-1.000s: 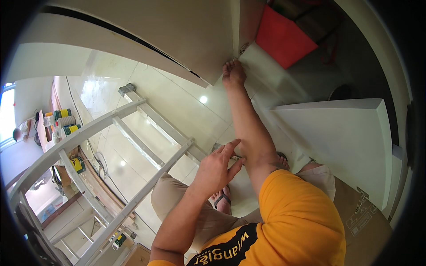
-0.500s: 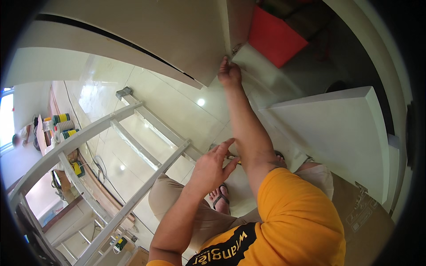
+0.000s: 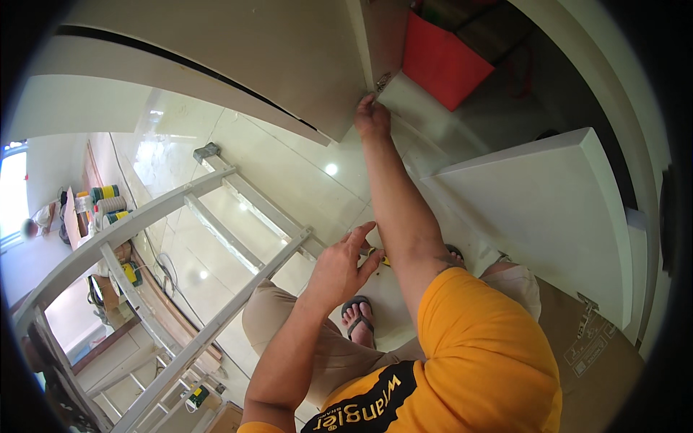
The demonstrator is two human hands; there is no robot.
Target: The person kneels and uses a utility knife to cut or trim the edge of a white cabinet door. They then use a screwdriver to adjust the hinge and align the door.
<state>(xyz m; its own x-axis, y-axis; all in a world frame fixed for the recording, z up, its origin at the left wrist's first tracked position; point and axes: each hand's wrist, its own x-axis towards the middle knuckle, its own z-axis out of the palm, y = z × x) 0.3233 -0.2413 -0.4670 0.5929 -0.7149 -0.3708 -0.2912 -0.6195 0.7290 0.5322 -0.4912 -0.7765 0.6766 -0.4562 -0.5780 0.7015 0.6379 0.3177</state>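
My right arm stretches forward to the cabinet door (image 3: 289, 58), and my right hand (image 3: 372, 117) touches its corner beside a metal hinge (image 3: 383, 81). The fingers there are curled; whatever they may hold is hidden. Nearer to me, my left hand (image 3: 339, 265) hovers beside my right forearm, thumb and forefinger apart. A small yellow and dark object (image 3: 385, 260) shows just past its fingertips, too little of it visible to name, and I see no grip on it. On the right, another white door panel (image 3: 534, 202) stands swung out, with hinges along its near edge.
A metal ladder (image 3: 216, 238) slants across the left side, close to my left knee. Inside the dark cabinet lies a red bag (image 3: 444, 65). Flattened cardboard (image 3: 577, 382) is at the lower right. Cables and several spools (image 3: 105, 193) lie at the far left.
My left hand has shifted very slightly left and lower, uncovering more of the yellow object. The right hand stays at the door's corner. The view has moved a little.
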